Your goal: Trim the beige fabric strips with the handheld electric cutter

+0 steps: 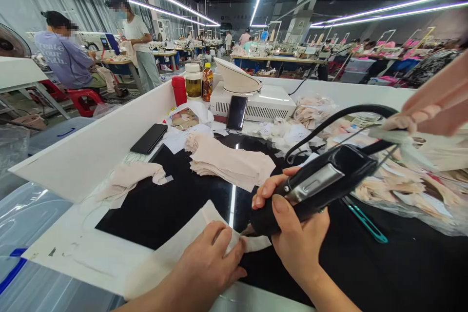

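My right hand (303,234) is wrapped round a black corded hand tool (314,195) with a silver lever on its side. The tool slants down to the left, and its tip meets the edge of a cream fabric piece (190,239) on the black tabletop (164,214). At that edge, close by the tip, my left hand (215,258) grips the fabric with bent fingers. A narrow end of the cloth shows beyond the tip. Farther back lies a stack of pale pink fabric pieces (234,161). A crumpled fabric piece (127,180) rests to its left.
A black phone (149,138) lies at left; another phone (237,113) leans on a white vented box (252,100). Bagged fabric pieces (405,185) and a teal tool (365,219) are at right. A white side wall (91,156) borders the table. Several people work behind.
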A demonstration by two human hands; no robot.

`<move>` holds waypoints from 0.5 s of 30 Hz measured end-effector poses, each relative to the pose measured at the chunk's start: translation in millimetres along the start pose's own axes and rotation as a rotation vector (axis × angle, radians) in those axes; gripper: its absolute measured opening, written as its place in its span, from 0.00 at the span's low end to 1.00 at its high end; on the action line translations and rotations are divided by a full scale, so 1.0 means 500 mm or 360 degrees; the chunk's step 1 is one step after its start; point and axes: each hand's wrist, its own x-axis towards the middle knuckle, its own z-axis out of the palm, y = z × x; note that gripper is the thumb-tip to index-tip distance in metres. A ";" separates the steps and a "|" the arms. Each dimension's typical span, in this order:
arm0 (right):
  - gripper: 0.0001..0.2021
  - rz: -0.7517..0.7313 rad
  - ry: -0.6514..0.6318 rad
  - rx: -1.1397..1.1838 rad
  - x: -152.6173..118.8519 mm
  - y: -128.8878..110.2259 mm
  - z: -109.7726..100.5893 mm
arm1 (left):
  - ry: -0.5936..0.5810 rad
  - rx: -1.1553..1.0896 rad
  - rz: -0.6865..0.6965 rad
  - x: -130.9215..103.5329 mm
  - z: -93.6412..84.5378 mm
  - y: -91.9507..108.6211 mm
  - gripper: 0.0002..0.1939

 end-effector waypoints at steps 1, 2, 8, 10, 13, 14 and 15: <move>0.17 -0.0002 0.0005 0.0007 0.001 0.001 0.005 | 0.0011 -0.0011 -0.0006 0.001 -0.001 0.000 0.29; 0.17 -0.0003 0.0016 0.0005 0.001 0.002 0.009 | 0.0011 -0.0022 -0.0007 0.002 -0.002 0.001 0.29; 0.16 0.0030 0.0034 -0.0025 0.002 0.005 0.019 | -0.0035 -0.0134 -0.0077 0.004 -0.007 0.003 0.29; 0.16 0.0033 0.0027 -0.0008 0.004 0.005 0.016 | -0.0010 -0.0161 -0.0106 0.002 -0.005 0.002 0.30; 0.17 0.0027 0.0013 0.0033 0.005 0.004 0.011 | 0.0036 -0.0164 -0.0119 0.000 -0.003 0.002 0.28; 0.17 0.0024 0.0008 0.0043 0.005 0.003 0.010 | 0.0039 -0.0159 -0.0116 -0.001 -0.003 0.002 0.27; 0.17 0.0021 0.0005 0.0051 0.005 0.002 0.010 | 0.0038 -0.0156 -0.0117 -0.001 -0.003 0.002 0.25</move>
